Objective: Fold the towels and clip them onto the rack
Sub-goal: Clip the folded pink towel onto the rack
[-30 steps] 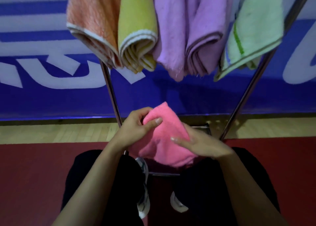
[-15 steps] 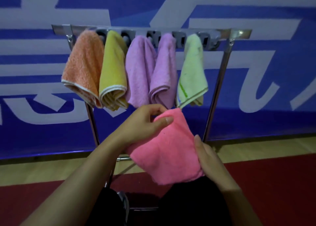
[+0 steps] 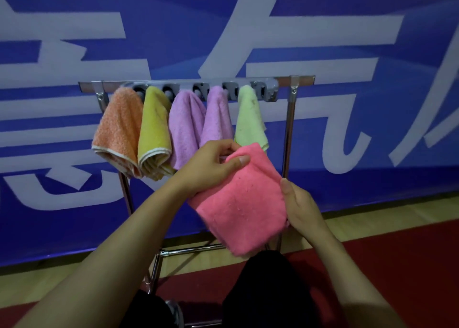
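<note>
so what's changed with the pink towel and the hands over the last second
The pink towel has come up from lap level to just below the hanging towels on the rack. The left hand still pinches its top corner; the right hand has shifted from lying on its front to gripping its right edge. The view has tilted up. The five clipped towels are unchanged.
</note>
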Tool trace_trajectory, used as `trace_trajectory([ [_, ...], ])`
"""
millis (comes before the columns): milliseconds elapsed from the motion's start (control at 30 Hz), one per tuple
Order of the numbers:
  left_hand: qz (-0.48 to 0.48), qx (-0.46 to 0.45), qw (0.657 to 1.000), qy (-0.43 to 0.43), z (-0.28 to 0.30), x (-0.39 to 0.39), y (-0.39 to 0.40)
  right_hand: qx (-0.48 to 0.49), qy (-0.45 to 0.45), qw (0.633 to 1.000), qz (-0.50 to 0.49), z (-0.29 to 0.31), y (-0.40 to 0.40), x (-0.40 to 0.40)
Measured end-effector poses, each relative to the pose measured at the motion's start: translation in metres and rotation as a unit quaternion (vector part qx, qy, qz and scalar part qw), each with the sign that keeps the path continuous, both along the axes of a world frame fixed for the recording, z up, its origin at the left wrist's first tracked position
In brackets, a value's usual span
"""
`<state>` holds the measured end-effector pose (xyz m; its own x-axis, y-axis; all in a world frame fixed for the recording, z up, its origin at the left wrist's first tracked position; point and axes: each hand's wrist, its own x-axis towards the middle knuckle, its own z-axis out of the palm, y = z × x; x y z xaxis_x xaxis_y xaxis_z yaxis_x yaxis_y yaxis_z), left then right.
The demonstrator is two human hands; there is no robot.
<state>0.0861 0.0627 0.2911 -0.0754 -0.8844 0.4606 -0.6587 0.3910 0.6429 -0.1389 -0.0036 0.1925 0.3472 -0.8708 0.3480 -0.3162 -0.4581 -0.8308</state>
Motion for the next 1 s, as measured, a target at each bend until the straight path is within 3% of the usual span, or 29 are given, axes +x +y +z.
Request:
trace_trajectory([
  [133,0.012,-0.021,1.0,-0.004,0.008,-0.007,-0.007,-0.063,0.068,0.995,0.023,0.009,-0.011,-0.009],
  [267,0.025,-0.041,0.999,-0.024,0.023,-0.026,-0.018,-0.156,-0.024,0.987,-0.005,0.059,-0.014,-0.01],
  [467,0.021,-0.07,0.997,-0.023,0.048,-0.048,-0.043,-0.098,-0.068,0.993,-0.003,0.125,-0.03,-0.002],
  [633,0.06,-0.07,0.994,-0.053,0.068,-0.058,-0.059,-0.137,-0.048,0.989,0.005,0.138,-0.057,-0.006],
  [700,0.056,-0.03,0.998,-0.006,0.07,-0.063,-0.068,-0.144,-0.076,0.987,0.01,0.14,-0.066,-0.005],
  [833,-0.015,0.119,0.962,0.246,0.073,-0.07,-0.082,-0.138,-0.098,0.985,-0.004,0.143,-0.08,-0.003],
  [1000,0.013,0.093,0.966,0.241,0.079,-0.061,-0.099,-0.081,-0.138,0.986,0.035,0.146,-0.099,0.0],
])
